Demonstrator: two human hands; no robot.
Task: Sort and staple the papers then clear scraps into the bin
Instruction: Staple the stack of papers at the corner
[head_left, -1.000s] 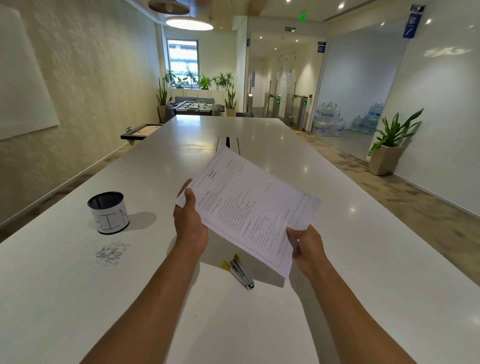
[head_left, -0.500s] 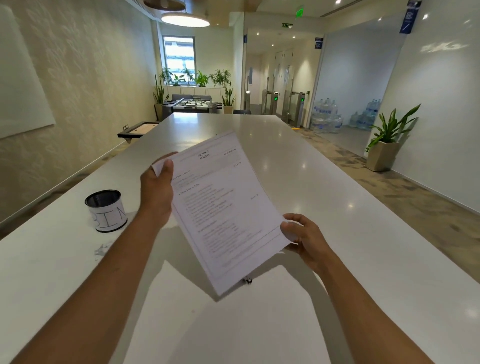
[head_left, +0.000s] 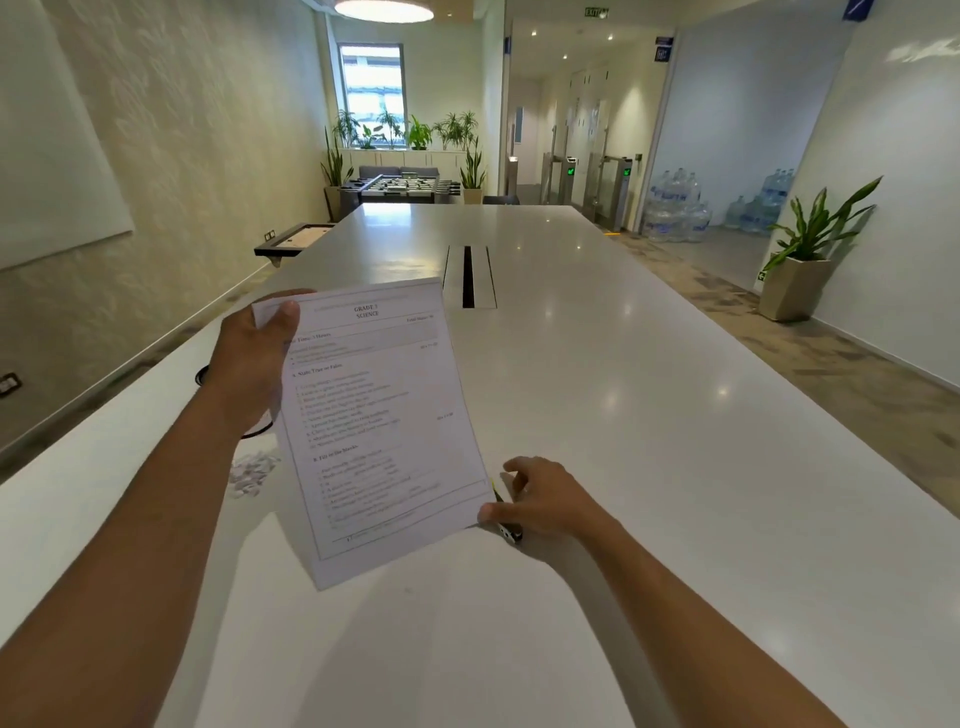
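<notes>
My left hand (head_left: 254, 358) holds the printed papers (head_left: 379, 426) by their top left corner, tilted up off the white table (head_left: 649, 415). My right hand (head_left: 545, 504) is off the sheets and down on the table at their lower right corner. Its thumb and fingers curl around the stapler (head_left: 511, 534), and only the stapler's tip and a bit of yellow show. A small pile of paper scraps (head_left: 252, 473) lies left of the papers. The black bin (head_left: 201, 375) is almost wholly hidden behind my left forearm.
A cable slot (head_left: 468, 275) is set into the table's middle further back. A potted plant (head_left: 800, 260) stands on the floor to the right, with water bottles (head_left: 680, 208) beyond it. A wall runs along the table's left side.
My right hand let go of the papers' lower edge and dropped onto the stapler. My left hand turned the papers more upright and now holds them alone. The view tilted down slightly.
</notes>
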